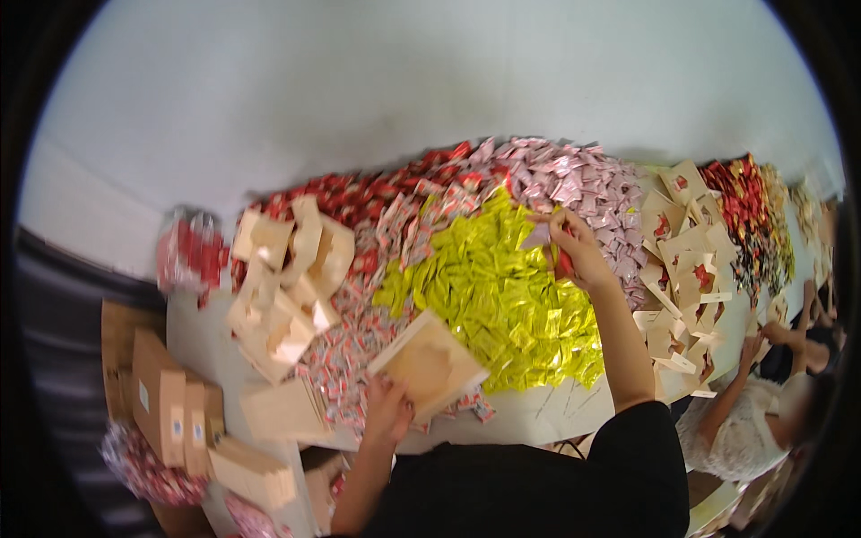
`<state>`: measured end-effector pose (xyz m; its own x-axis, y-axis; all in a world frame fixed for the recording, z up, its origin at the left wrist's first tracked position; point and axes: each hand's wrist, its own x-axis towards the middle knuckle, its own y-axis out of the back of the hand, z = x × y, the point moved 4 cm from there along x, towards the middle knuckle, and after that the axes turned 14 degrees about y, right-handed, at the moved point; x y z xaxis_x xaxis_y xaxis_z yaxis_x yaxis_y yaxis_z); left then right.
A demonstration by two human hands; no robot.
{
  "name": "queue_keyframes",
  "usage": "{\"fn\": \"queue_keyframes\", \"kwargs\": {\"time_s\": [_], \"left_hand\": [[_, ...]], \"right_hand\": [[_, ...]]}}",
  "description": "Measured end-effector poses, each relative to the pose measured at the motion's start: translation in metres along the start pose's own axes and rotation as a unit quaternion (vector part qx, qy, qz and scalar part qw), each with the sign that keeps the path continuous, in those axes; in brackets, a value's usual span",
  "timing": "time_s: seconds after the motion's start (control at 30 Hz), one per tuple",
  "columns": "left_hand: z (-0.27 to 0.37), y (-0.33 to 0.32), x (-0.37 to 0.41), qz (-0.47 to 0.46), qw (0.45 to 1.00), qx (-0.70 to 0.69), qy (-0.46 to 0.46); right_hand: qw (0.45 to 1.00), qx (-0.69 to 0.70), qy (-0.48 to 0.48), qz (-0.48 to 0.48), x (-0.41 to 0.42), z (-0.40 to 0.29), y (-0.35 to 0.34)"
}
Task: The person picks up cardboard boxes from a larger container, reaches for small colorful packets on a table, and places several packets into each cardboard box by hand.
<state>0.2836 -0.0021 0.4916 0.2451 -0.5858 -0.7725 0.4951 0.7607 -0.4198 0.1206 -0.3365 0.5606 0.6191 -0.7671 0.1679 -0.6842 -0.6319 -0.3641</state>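
Observation:
My left hand grips the lower left edge of a kraft paper box with a cut-out window, tilted above the table's near side. Over the right part of a heap of yellow-green sachets, my right hand holds red packets against its palm and a pale purple packet at its fingertips. Pink packets lie heaped beyond and right of that hand. Small red and white packets spread around the box's left side, and red packets lie along the far left of the heap.
Window boxes are piled at left and, with packets inside, at right. Flat kraft pieces lie near my left arm. Cartons and a bag of red packets stand at far left. Co-workers, one in a white top, are at the right.

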Motion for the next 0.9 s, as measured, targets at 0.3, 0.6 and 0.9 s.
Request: {"fn": "queue_keyframes", "kwargs": {"time_s": [0.3,0.6,0.9], "left_hand": [[-0.019,-0.067,-0.009,-0.123,0.992,0.015,-0.005],[-0.024,-0.052,-0.035,-0.108,0.989,0.074,0.068],[-0.016,-0.040,-0.037,-0.192,0.980,0.026,0.047]], "right_hand": [[0.843,-0.407,-0.030,-0.351,-0.110,-0.012,-0.136],[0.744,-0.524,0.070,-0.409,-0.137,-0.008,-0.180],[0.763,-0.415,0.218,-0.445,-0.139,-0.005,-0.196]]}}
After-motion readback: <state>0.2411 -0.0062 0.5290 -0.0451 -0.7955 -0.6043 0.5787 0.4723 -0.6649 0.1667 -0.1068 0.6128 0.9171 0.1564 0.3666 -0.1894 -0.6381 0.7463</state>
